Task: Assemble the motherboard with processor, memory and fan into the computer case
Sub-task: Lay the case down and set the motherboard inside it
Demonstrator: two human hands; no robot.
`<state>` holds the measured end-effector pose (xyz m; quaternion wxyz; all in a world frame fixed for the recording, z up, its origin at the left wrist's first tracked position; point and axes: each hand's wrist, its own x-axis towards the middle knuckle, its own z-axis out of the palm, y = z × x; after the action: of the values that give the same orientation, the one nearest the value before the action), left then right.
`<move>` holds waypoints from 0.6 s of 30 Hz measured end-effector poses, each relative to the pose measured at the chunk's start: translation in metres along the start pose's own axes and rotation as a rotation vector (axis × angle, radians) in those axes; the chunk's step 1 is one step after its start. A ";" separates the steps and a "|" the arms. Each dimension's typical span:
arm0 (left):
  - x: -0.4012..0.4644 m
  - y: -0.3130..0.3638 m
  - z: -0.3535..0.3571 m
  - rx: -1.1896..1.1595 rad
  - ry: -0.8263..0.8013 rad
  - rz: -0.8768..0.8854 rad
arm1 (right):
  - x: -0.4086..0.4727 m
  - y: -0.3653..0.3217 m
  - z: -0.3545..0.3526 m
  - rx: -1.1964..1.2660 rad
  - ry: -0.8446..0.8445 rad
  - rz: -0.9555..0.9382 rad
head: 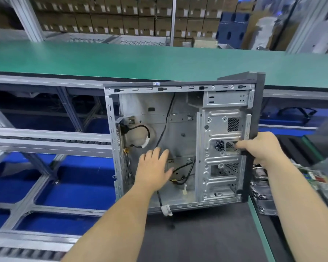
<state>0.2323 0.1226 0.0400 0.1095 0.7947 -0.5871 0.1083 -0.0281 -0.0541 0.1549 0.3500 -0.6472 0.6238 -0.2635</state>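
Open case (180, 129) held tilted, open side toward camera, bottom edge on dark mat (206, 233). Right hand (261, 148) gripped on dark front edge, fingers (242, 144) curled inside. Left hand (153, 167) laid flat inside on back panel. Black cables (165, 121) seen loose inside. Green tabletop (121, 59) seen behind, stacked boxes (112, 19) beyond.

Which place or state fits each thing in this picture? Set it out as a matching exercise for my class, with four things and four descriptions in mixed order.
Things
1. left hand
2. right hand
3. computer case
4. circuit board

Descriptions
A. lies to the right of the case, partly hidden
B. grips the dark front edge of the case
C. fingers spread, inside the case over the black cables
D. side panel off, open side towards the camera

Pairs: 1-C, 2-B, 3-D, 4-A
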 end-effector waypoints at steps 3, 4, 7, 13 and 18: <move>-0.006 -0.010 -0.003 -0.008 0.014 -0.003 | -0.003 0.001 -0.004 -0.010 -0.013 0.007; -0.008 -0.012 -0.004 -0.018 0.009 -0.007 | -0.003 0.000 -0.005 -0.019 -0.024 0.016; -0.007 -0.012 -0.010 -0.051 -0.003 -0.019 | -0.004 -0.005 -0.012 -0.073 -0.069 0.027; -0.002 -0.009 -0.007 -0.075 0.001 -0.088 | 0.000 0.001 -0.012 -0.139 -0.135 0.097; 0.007 -0.012 -0.008 -0.026 -0.034 -0.101 | 0.008 0.013 -0.004 -0.056 -0.153 0.175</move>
<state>0.2451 0.1220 0.0492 0.1153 0.8235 -0.5495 0.0815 -0.0389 -0.0618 0.1468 0.3999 -0.6178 0.6568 -0.1642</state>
